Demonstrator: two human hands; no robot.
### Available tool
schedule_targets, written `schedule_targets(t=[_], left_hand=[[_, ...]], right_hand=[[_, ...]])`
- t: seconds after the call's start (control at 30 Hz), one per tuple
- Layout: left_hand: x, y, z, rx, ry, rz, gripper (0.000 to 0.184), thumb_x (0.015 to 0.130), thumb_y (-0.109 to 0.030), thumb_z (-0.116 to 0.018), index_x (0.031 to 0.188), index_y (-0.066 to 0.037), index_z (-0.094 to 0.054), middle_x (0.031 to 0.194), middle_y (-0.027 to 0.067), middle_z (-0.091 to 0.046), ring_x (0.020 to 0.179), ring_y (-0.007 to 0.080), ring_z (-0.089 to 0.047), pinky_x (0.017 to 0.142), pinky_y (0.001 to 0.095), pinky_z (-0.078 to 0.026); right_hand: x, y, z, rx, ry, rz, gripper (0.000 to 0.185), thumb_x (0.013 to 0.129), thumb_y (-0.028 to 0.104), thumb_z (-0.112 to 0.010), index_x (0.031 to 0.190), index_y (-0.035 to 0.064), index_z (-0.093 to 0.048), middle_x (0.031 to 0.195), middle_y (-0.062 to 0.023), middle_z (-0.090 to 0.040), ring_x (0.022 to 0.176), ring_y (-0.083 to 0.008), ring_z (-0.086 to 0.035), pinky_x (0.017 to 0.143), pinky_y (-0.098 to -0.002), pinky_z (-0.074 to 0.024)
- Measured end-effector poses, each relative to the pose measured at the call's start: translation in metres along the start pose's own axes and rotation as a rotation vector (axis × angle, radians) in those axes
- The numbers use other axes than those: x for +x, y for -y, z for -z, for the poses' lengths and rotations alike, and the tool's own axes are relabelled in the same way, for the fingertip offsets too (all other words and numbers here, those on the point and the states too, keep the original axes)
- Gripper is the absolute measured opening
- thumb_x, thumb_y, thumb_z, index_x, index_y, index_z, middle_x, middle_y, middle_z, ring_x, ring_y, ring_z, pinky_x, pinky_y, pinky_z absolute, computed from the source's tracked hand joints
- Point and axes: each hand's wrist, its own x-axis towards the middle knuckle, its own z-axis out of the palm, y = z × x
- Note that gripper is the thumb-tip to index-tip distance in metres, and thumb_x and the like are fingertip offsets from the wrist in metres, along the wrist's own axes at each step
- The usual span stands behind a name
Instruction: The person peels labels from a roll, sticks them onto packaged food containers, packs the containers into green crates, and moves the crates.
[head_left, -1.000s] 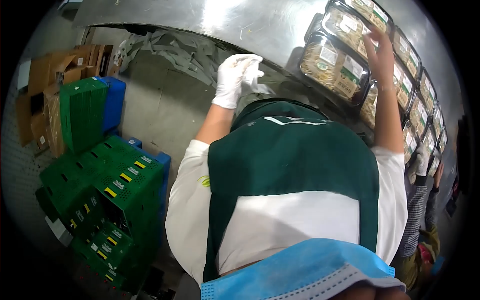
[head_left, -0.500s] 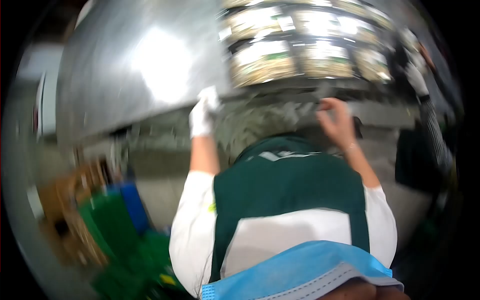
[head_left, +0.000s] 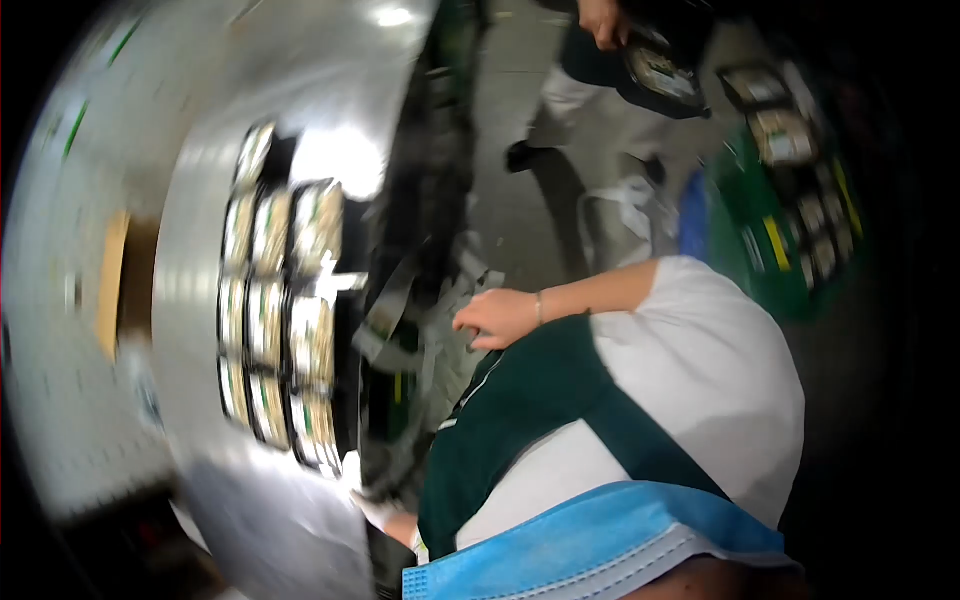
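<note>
My right hand [head_left: 498, 318], bare with a thin bracelet at the wrist, is beside my green apron, its fingers loosely bent and apart with nothing seen between them. Pale crumpled strips [head_left: 430, 330] hang close to its fingertips. My left hand [head_left: 360, 488], in a white glove, shows only in part at the table's edge, just below the nearest packs; its fingers are blurred and mostly hidden. Several clear-lidded black trays of pale food [head_left: 312, 338] with labels stand in rows on the metal table [head_left: 190, 300].
Beyond the table's edge a person in dark clothes holds a black food tray [head_left: 665, 80] in one hand [head_left: 602, 22]. A green crate [head_left: 760, 240] with similar packs stands at the right, next to something blue [head_left: 693, 215]. A cardboard box [head_left: 115, 280] is at the far left.
The view has swung round to the right, so the packs now appear at left and another person and a filled crate have come into view. My right hand has left the packs it was over.
</note>
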Motion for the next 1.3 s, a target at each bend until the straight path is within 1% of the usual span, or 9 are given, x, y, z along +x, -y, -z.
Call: schedule_targets(t=[0.1, 0.2, 0.33, 0.47, 0.6, 0.67, 0.83, 1.13, 1.3], left_hand=[[0.007, -0.013, -0.063, 0.360, 0.062, -0.171, 0.050, 0.075, -0.048, -0.049, 0.107, -0.010, -0.048, 0.100, 0.0081, -0.052, 0.088, 0.0249, -0.050, 0.072, 0.0331, -0.041], [-0.010, -0.029, -0.127, 0.639, 0.157, -0.362, 0.050, 0.076, -0.048, -0.049, 0.107, -0.009, -0.048, 0.101, 0.0086, -0.052, 0.089, 0.0252, -0.050, 0.072, 0.0333, -0.040], [-0.030, -0.039, -0.185, 0.825, 0.295, -0.528, 0.050, 0.076, -0.048, -0.049, 0.107, -0.009, -0.047, 0.102, 0.0093, -0.051, 0.090, 0.0257, -0.050, 0.073, 0.0336, -0.040], [-0.039, -0.044, -0.224, 0.923, 0.405, -0.661, 0.051, 0.076, -0.048, -0.049, 0.108, -0.008, -0.047, 0.102, 0.0100, -0.051, 0.090, 0.0262, -0.050, 0.074, 0.0339, -0.040], [-0.043, -0.046, -0.246, 0.978, 0.447, -0.751, 0.051, 0.076, -0.047, -0.049, 0.109, -0.008, -0.046, 0.103, 0.0106, -0.051, 0.091, 0.0266, -0.049, 0.075, 0.0342, -0.040], [-0.040, -0.045, -0.252, 0.988, 0.459, -0.782, 0.051, 0.076, -0.047, -0.048, 0.109, -0.008, -0.046, 0.104, 0.0110, -0.050, 0.092, 0.0269, -0.049, 0.076, 0.0344, -0.039], [-0.032, -0.050, -0.249, 1.033, 0.436, -0.879, 0.052, 0.077, -0.047, -0.048, 0.110, -0.007, -0.045, 0.105, 0.0118, -0.050, 0.093, 0.0275, -0.049, 0.077, 0.0348, -0.039], [0.025, -0.086, -0.196, 1.072, 0.289, -0.988, 0.053, 0.077, -0.046, -0.048, 0.111, -0.006, -0.044, 0.106, 0.0133, -0.049, 0.095, 0.0285, -0.048, 0.079, 0.0354, -0.039], [0.056, -0.108, -0.155, 1.105, 0.162, -1.021, 0.053, 0.078, -0.046, -0.048, 0.111, -0.005, -0.044, 0.107, 0.0141, -0.049, 0.096, 0.0291, -0.048, 0.080, 0.0358, -0.038]], right_hand=[[-0.032, -0.018, 0.014, -0.049, -0.038, -0.089, 0.031, 0.070, 0.025, -0.057, 0.095, 0.0087, -0.048, 0.074, -0.0005, -0.057, 0.074, -0.0224, -0.053, 0.063, -0.0342, -0.0423], [-0.071, -0.037, 0.026, -0.053, -0.164, -0.182, 0.031, 0.069, 0.026, -0.057, 0.094, 0.0093, -0.049, 0.074, -0.0007, -0.057, 0.073, -0.0224, -0.053, 0.062, -0.0344, -0.0424], [-0.121, -0.041, 0.039, -0.144, -0.375, -0.291, 0.031, 0.069, 0.026, -0.057, 0.093, 0.0092, -0.048, 0.074, -0.0023, -0.057, 0.074, -0.0240, -0.052, 0.061, -0.0350, -0.0422], [-0.164, -0.031, 0.039, -0.082, -0.546, -0.424, 0.029, 0.070, 0.025, -0.056, 0.092, 0.0083, -0.047, 0.074, -0.0032, -0.057, 0.075, -0.0249, -0.051, 0.063, -0.0352, -0.0414], [-0.190, -0.031, 0.027, 0.049, -0.534, -0.602, 0.029, 0.069, 0.025, -0.056, 0.091, 0.0076, -0.049, 0.073, -0.0038, -0.056, 0.075, -0.0255, -0.052, 0.062, -0.0366, -0.0417], [-0.193, -0.031, 0.018, -0.023, -0.590, -0.577, 0.031, 0.068, 0.026, -0.057, 0.092, 0.0071, -0.049, 0.074, -0.0048, -0.058, 0.073, -0.0268, -0.053, 0.063, -0.0369, -0.0424], [-0.174, -0.028, -0.002, -0.023, -0.503, -0.601, 0.033, 0.068, 0.026, -0.057, 0.093, 0.0069, -0.048, 0.071, -0.0055, -0.058, 0.075, -0.0272, -0.053, 0.064, -0.0373, -0.0424], [-0.088, 0.016, -0.041, -0.032, -0.244, -0.617, 0.037, 0.070, 0.026, -0.057, 0.098, 0.0073, -0.044, 0.079, -0.0065, -0.058, 0.079, -0.0271, -0.053, 0.065, -0.0380, -0.0420], [-0.073, 0.038, -0.062, -0.038, -0.256, -0.621, 0.035, 0.072, 0.027, -0.056, 0.099, 0.0070, -0.045, 0.078, -0.0059, -0.058, 0.079, -0.0270, -0.052, 0.065, -0.0373, -0.0422]])
